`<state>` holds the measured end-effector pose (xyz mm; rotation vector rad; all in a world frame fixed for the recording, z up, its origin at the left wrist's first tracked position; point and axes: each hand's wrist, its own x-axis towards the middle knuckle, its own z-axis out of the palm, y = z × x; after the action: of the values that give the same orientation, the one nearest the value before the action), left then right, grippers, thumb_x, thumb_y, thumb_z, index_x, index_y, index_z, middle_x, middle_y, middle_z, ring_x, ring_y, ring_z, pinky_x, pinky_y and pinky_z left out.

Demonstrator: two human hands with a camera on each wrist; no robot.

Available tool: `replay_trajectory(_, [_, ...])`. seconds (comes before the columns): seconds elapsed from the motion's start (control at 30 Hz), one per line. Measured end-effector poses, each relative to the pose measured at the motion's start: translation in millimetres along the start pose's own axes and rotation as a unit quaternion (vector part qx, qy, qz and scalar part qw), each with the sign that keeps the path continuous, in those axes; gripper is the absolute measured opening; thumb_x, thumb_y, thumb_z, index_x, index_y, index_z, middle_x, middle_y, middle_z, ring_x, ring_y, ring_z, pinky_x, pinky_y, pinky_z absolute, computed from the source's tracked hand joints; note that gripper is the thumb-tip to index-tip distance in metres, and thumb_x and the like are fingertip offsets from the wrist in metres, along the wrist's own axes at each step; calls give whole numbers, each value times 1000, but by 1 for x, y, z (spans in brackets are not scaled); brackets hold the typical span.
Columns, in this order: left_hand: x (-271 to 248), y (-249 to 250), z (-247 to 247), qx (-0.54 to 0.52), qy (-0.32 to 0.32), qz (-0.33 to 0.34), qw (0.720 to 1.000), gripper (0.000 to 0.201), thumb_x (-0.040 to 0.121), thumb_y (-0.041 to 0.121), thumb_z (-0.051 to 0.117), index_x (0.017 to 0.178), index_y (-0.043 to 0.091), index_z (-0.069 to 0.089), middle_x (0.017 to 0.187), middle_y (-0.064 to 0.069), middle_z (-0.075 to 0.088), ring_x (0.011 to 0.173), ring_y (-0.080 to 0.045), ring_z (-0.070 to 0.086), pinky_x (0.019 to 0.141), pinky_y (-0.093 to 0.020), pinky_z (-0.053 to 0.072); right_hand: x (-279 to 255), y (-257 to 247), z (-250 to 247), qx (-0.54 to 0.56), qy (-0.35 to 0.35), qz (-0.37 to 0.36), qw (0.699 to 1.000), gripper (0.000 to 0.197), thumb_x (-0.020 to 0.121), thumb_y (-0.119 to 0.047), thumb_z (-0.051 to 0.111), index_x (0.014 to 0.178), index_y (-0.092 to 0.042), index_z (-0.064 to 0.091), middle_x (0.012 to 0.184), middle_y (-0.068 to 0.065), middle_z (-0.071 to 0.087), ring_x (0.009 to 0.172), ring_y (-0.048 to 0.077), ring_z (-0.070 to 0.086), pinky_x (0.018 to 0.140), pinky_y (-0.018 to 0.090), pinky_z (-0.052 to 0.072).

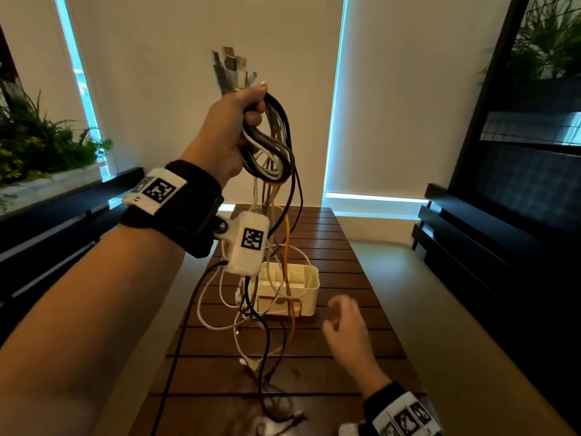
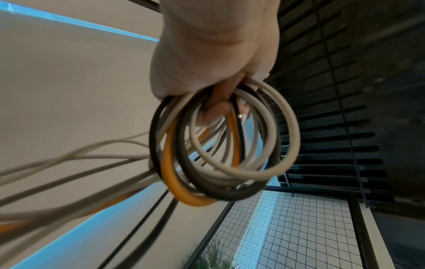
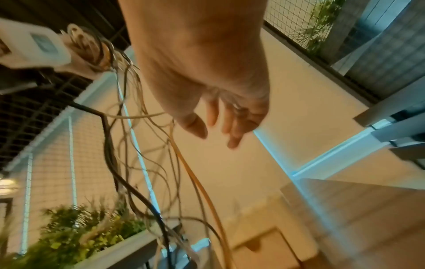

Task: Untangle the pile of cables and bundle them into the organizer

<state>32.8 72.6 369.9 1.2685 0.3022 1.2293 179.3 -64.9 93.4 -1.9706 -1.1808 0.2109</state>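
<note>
Coiling underway: my left hand [image 1: 234, 121] grips looped cables [image 1: 270, 152]; right hand [image 1: 345, 325], spread, should gather dangling tails.

Smooth rubbery cables [image 1: 276, 158], matt plastic organizer [image 1: 309, 297], slatted wood table [image 1: 345, 265] (dark, satin).

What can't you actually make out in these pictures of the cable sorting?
- Organizer compartments, head view: dangling cables cross them.
- Right hand fingers, head view: motion-blurred.
- Plug types above the left hand: too small, blurred.
- Cable count in the coil, left wrist view: loops overlap.
</note>
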Motion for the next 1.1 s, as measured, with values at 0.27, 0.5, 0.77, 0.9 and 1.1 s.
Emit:
replay_trajectory(0.27, [0, -2, -1, -43, -4, 0, 999, 23, 92, 18, 56, 70, 19, 52, 63, 6, 42, 41, -2, 34, 37, -10, 25, 14, -25, 8, -65, -180, -115, 975, 21, 90, -22, 57, 111, -22, 57, 113, -6, 58, 93, 3, 59, 83, 26, 50])
replay_trajectory(0.5, [-2, -27, -13, -39, 27, -22, 999, 25, 93, 20, 56, 68, 20, 53, 60, 6, 41, 41, -2, 33, 38, -13, 27, 21, -4, -3, -172, -177, 115, 962, 70, 86, -71, 13, 104, -23, 61, 102, 2, 69, 95, 24, 62, 87, 41, 49])
replay_trajectory(0.77, [0, -32, -14, -3, 34, -33, 999, 29, 92, 23, 56, 64, 19, 52, 62, 5, 38, 42, -3, 30, 42, -16, 26, 13, 15, -15, -295, -289, -16, 911, 71, 94, -55, 31, 149, -25, -3, 156, -9, -15, 144, 30, -12, 114, 53, 7])
replay_trajectory(0.9, [3, -23, -11, -41, 49, -15, 998, 25, 92, 18, 56, 68, 18, 52, 61, 5, 41, 39, -2, 34, 38, -14, 29, 10, 45, -19, 149, -355, 268, 883, 81, 88, -61, 40, 148, -16, 11, 155, 4, 22, 94, 20, 67, 78, 30, 54])
replay_trajectory(1.1, [7, -17, -6, -44, 56, -10, 997, 24, 92, 18, 56, 68, 17, 52, 61, 5, 41, 38, -2, 35, 37, -14, 29, 7, 61, -9, 81, -287, 286, 911, 60, 91, -54, 42, 117, -2, 55, 83, 3, 74, 88, 25, 63, 63, 33, 51])
